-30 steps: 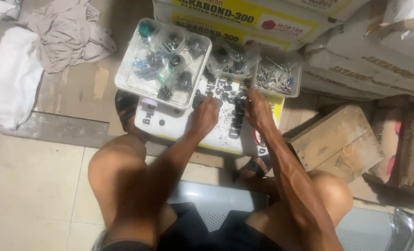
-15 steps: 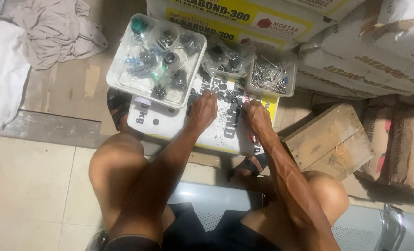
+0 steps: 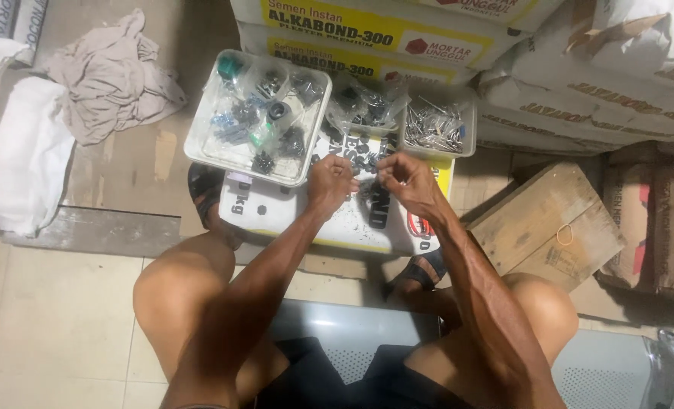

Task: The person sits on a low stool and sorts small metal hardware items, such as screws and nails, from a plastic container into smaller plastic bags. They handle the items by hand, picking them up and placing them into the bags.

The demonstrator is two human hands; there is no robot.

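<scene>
My left hand (image 3: 331, 182) and my right hand (image 3: 402, 179) hover close together over a flat white sack (image 3: 276, 213). Both have their fingertips pinched, each apparently on a small dark part; the parts are too small to make out. Loose dark small parts (image 3: 364, 162) lie scattered on the sack just beyond my fingers. Behind them stand a clear tray (image 3: 201, 148) of bagged hardware, a small clear tub (image 3: 364, 106) with bags of dark pieces, and a tub of metal nails or screws (image 3: 435, 126).
Stacked cement sacks (image 3: 397, 38) wall off the back and right. A wooden crate (image 3: 549, 227) sits at the right, a crumpled cloth (image 3: 110, 76) and white bags (image 3: 19, 151) at the left. I sit on a perforated metal bench (image 3: 352, 333), knees apart, sandals on my feet.
Both hands have lifted off the pile of parts and drawn together with fingers pinched. The view has shifted slightly.
</scene>
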